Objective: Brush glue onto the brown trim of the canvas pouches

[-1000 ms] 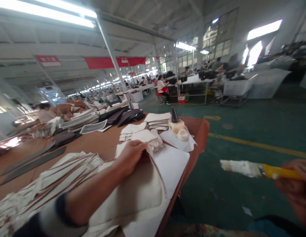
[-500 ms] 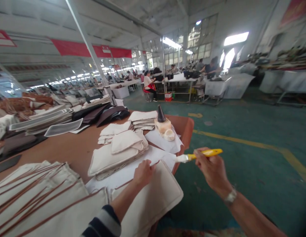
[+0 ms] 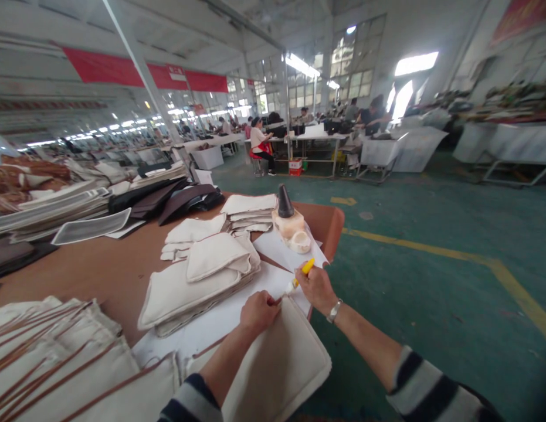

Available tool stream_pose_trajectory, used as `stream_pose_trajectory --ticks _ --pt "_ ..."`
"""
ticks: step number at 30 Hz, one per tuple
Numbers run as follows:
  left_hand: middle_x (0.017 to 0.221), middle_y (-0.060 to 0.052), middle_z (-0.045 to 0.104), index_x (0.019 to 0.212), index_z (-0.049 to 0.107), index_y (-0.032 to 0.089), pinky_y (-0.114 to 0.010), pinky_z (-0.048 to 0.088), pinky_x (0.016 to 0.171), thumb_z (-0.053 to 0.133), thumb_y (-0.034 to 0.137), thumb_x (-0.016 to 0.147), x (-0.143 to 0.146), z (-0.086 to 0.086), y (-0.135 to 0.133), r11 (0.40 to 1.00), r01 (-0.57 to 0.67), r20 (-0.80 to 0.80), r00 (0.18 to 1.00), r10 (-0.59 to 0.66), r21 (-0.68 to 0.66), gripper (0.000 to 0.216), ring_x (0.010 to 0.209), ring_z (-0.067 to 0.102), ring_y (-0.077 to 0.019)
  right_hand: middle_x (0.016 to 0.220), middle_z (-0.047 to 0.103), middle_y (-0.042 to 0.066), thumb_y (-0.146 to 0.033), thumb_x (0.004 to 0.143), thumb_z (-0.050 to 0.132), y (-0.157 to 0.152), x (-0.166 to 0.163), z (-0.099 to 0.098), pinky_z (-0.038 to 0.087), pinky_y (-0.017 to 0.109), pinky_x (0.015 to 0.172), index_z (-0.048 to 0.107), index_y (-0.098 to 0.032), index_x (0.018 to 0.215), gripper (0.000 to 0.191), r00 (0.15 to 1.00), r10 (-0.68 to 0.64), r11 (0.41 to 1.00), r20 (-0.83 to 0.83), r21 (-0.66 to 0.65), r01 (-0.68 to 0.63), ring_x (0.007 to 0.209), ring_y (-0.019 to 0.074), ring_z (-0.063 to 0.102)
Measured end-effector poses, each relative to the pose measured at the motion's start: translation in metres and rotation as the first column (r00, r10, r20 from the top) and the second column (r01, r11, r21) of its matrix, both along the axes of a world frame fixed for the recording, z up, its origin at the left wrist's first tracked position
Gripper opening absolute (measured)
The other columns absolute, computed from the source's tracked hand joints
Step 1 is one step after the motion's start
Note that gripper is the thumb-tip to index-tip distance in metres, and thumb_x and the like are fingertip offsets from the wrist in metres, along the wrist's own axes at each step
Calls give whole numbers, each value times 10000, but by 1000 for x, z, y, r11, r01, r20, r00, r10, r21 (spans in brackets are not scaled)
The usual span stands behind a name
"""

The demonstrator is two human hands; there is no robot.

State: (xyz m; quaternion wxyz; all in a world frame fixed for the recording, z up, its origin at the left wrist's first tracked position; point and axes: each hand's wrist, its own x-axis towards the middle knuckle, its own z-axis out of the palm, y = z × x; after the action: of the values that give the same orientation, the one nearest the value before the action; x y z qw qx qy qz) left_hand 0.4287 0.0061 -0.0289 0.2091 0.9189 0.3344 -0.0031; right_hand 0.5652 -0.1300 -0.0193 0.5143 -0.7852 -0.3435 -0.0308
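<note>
My right hand (image 3: 317, 287) is closed around the yellow handle of a paintbrush (image 3: 307, 267). Its pale bristles reach down to the top edge of a cream padded fabric panel (image 3: 294, 351). On that same edge, the fingers of my left hand (image 3: 259, 312) pinch the panel where a thin brown strip runs, right beside the brush tip. A sheet of white paper (image 3: 229, 316) lies beneath. Past my hands stands a glue-smeared container (image 3: 290, 224) with a black cone (image 3: 285, 202) on it and a round whitish opening at its front.
A stack of cream panels (image 3: 189, 293) sits left of my hands. Nearer, more panels with brown strips (image 3: 79, 351) fan out. Dark pieces (image 3: 185, 202) lie farther back on the brown table (image 3: 101, 264). Its right edge borders the green floor (image 3: 409, 281). A seated person (image 3: 260, 143) is far off.
My right hand has brought the paintbrush leftward from beyond the table edge to the panel's top edge, tilting the handle more upright. My left hand stays on the panel's edge.
</note>
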Motion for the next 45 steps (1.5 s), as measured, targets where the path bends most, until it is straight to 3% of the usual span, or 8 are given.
stream_pose_trajectory --ticks 10,15,17,20,25,29,38,45 --pt "808 -15 746 874 745 205 -244 380 619 660 342 845 -8 -3 -5 997 22 176 984 -10 -69 164 734 656 -166 614 585 30 -405 966 476 -14 -9 7 414 273 596 591 -161 743 350 993 67 994 98 84 -75 567 169 560" --pt "873 -24 699 858 725 219 -244 433 741 621 262 910 -34 6 -27 986 153 403 899 -168 70 124 831 628 -158 632 594 29 -432 976 478 -55 -13 47 404 262 579 617 -167 794 349 993 -5 979 120 205 -20 561 169 559" --pt "850 -32 677 859 712 220 -261 437 740 578 217 948 -47 9 -35 932 246 516 780 -354 267 161 820 603 -165 606 570 9 -420 992 488 -72 -21 67 399 250 563 628 -166 828 333 992 -1 972 126 235 -29 534 156 538" --pt "832 -42 656 925 691 211 -295 421 693 524 172 988 -63 15 -45 762 289 493 620 -610 579 183 753 550 -176 606 559 -8 -400 1014 486 -90 -40 89 400 232 549 623 -169 848 315 986 73 965 147 239 -107 527 140 524" --pt "809 -36 633 1015 645 190 -336 377 643 559 151 978 -76 34 -61 535 255 320 573 -754 805 101 704 502 -188 660 569 -8 -284 990 479 -110 -63 100 368 233 564 589 -172 799 247 893 358 920 274 58 -386 576 126 516" --pt "786 -37 623 1000 625 173 -349 358 620 511 153 1000 -82 47 -74 454 247 265 546 -795 856 115 675 489 -189 687 562 -14 -220 985 503 -131 -72 107 340 249 584 578 -172 828 180 871 325 932 369 31 -361 592 119 497" --pt "812 -41 630 1044 614 168 -351 366 631 537 131 979 -98 63 -86 403 216 233 546 -805 889 108 678 515 -191 716 553 -29 -169 996 496 -152 -100 109 351 242 593 543 -188 862 143 835 341 916 432 46 -398 608 106 496" --pt "896 -41 657 1097 602 203 -309 438 662 497 176 1005 -149 83 -89 473 188 256 644 -721 861 142 717 601 -166 685 571 -13 -236 1028 490 -165 -119 119 397 235 534 587 -205 833 220 858 305 920 413 105 -378 564 118 535"
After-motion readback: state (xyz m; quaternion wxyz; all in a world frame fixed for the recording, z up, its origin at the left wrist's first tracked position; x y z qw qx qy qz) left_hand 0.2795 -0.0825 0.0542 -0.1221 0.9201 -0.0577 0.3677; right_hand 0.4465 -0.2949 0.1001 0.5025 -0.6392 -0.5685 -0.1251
